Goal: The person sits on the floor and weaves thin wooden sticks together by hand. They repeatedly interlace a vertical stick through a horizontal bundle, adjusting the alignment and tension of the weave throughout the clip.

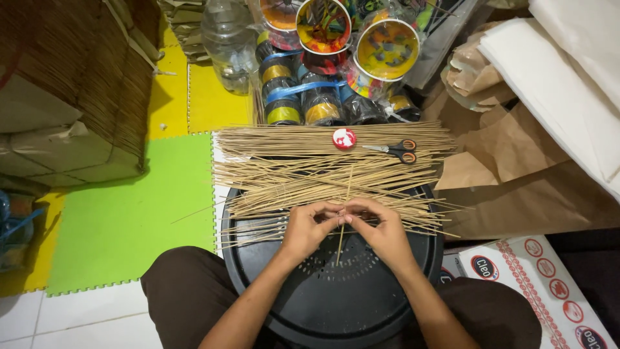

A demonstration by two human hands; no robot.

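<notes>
Thin bamboo stick [344, 213] stood roughly upright-in-frame, crossing the spread of other sticks, pinched at its middle between both hands over the black round tray [336, 304] resting on the person's lap. Left hand [310, 226] was closed, thumb and forefinger gripping the stick from the left; right hand [381, 229] also closed, fingertips pinching the same stick just beside the left's grip. Hands were touching or nearly so at the pinch point; whether thread or a second stick sat between the fingers was too small to tell.

Pile of loose sticks [323, 171] lay crosswise over the tray's far edge, running left to right. On top of the pile: a small round red lid [344, 138] and scissors [394, 150] with orange-black handles, near each other, well apart from the hands. Beyond the pile stood spools of thread [303, 103] and colourful reels [361, 39]. Green foam mat [129, 213] to the left, brown paper [510, 161] to the right.

Judged step: one stick picked out and being worked or checked at its midpoint, likely early in the job as the pile looked largely untouched. Next move would call for a steady two-handed pinch and keeping the stick from slipping or snapping, as it looked thin and brittle.
</notes>
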